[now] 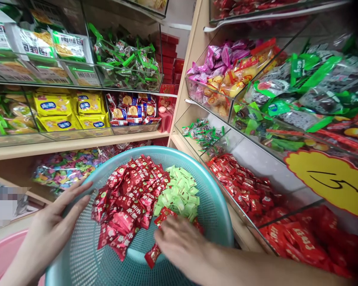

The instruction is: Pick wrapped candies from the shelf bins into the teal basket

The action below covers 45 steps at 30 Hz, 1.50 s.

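Observation:
A teal perforated plastic basket sits tilted in front of me. My left hand grips its left rim, thumb and forefinger stretched over the edge, the other fingers mostly hidden. My right hand is inside, slightly blurred, its fingers curled down on red-wrapped candies; the fingertips are partly hidden. Another red-wrapped candy lies against that hand's left side. Dark red candy packets form a large heap in the basket's left and middle. Beside them is a pile of pale green candies.
Clear bins of red-wrapped candies line the right shelf, close to the basket, below a yellow price tag. Left shelves hold yellow packs and green-wrapped sweets. Colourful bagged candies lie below. A pink tub stands lower left.

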Tool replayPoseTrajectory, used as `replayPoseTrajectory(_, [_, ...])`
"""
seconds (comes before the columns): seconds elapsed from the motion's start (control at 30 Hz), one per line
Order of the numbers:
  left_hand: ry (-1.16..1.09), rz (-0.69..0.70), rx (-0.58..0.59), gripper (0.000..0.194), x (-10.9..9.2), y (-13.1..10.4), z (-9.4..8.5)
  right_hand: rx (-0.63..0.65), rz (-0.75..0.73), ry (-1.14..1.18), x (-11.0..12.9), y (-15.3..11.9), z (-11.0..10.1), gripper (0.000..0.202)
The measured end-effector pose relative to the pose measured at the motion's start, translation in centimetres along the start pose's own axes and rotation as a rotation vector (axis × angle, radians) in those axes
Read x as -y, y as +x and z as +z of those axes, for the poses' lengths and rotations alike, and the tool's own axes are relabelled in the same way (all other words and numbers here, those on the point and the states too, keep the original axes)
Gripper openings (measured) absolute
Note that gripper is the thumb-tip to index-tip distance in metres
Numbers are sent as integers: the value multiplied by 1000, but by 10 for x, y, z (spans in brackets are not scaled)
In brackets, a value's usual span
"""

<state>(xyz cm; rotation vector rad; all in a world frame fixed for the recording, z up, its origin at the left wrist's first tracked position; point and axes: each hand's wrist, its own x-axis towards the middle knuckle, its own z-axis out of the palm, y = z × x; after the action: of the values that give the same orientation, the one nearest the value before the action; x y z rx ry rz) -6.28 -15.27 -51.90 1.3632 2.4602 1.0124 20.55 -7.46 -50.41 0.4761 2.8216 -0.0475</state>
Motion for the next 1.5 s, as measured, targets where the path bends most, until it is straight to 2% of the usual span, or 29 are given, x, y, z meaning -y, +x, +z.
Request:
replayPoseTrajectory(0.07, [1,11,-1,53,-2,0,-1,14,-140,-24,17,15,12,25])
replayPoseTrajectory(0.2, [-10,17,7,53,-7,-1,-3,31,-208,-127,29,37,31,18])
replayPoseTrajectory(0.37, [-30,28,-2,53,-11,-2,-4,-8,-263,-148,22,35,33,22])
replayPoseTrajectory(0.5, [-44,20,4,52,-12,0,-3,17,-267,-138,20,30,33,25])
replayPoseTrajectory(0.57, [-41,22,-1,52,-12,0,-2,46,-273,-99,18,29,27,27])
replayPoseTrajectory(0.67, [-36,27,-3,51,-12,-1,-2,57,-266,-21,8,29,5,30])
replayPoseTrajectory(0.8, [-38,15,2,51,-11,-1,-2,-36,-142,-5,-14,29,-22,25])
replayPoseTrajectory(0.9, [-32,2,6,53,-11,-2,-3,-44,-65,-31,-23,35,-19,25])
replayPoseTrajectory(1.0, [-18,7,2,54,-8,-2,-2,-29,-61,-56,-24,41,-6,23])
replayPoseTrajectory(1.07, [-4,23,0,54,-7,-1,-2,-52,-47,-61,-24,40,-5,24])
replayPoseTrajectory(1.13, [6,30,2,54,-6,0,-2,-67,-34,-22,-27,30,-14,24])
replayPoseTrajectory(1.2, [13,13,7,54,-5,0,-2,-93,-12,49,-39,14,-32,23])
replayPoseTrajectory(1.3, [21,2,-12,56,-4,1,-2,-202,153,92,-71,-18,-62,18])
replayPoseTrajectory(1.4, [29,1,-28,56,-1,2,0,-265,483,-15,-113,-44,-77,19])
replayPoseTrajectory(1.5, [47,1,-29,56,2,3,2,-154,745,-144,-148,-55,-75,21])
